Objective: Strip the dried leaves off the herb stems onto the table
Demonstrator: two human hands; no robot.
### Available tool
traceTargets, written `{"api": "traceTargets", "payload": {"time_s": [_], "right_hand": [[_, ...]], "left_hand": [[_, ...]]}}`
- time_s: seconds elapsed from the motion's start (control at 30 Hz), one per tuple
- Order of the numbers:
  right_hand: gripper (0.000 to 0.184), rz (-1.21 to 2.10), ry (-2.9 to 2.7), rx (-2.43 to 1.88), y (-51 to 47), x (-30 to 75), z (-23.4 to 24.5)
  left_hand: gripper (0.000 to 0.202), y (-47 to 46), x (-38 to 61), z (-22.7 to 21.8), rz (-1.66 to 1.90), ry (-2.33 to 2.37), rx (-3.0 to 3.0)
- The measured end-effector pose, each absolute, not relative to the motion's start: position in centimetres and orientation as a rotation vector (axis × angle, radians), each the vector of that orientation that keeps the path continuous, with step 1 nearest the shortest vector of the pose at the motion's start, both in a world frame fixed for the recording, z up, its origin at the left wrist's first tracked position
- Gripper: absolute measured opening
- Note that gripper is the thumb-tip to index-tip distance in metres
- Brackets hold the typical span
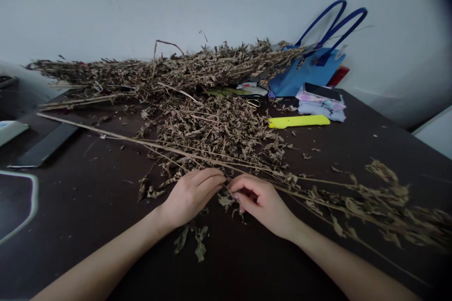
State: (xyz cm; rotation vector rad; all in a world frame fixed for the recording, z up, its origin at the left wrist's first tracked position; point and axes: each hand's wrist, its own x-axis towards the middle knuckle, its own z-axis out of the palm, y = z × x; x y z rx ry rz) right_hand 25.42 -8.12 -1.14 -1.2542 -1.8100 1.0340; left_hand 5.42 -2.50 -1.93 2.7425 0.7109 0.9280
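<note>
Where the left hand [194, 195] lies close to the right hand [266, 202]: a crinkled, grey-green sprig [226, 201] shows at the fingertips, just near of the heap [215, 131].
Left hand: palm down, fingers together and curved, tips partly hidden; I cannot tell whether they grip anything.
Right hand: curled, thumb and forefinger rounded toward each other beside the sprig; whether they hold it, I cannot tell.
Leaves [200, 244]: limp, lobed, on the dark, smooth table [370, 136], near of the left hand.
Stems [141, 142]: long, thin, straw-coloured, slanting from far left to near right, withered foliage at the right end.
Heap: brown, curled, brittle-looking scraps, far of both hands.
Bundle [197, 68]: rough, bristly, twiggy, stretched along the far side.
Bag [307, 75]: blue, 2 darker looped handles, far right.
Yellow bar [299, 121]: slim, bright, right of the heap.
Phone [322, 91]: flat, dark, atop soft lilac cloth [332, 110], far right.
Slab [45, 146]: dark, oblong, at left.
</note>
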Motion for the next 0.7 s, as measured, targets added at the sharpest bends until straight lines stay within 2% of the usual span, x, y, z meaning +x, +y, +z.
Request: {"api": "traceTargets", "payload": {"time_s": [0.7], "right_hand": [[0.009,1.021,-1.821,-1.343,-8.09,25.42,-1.12]], "left_hand": [[0.020,-2.88,5.28,-2.17,0.954,0.517,2.731]]}}
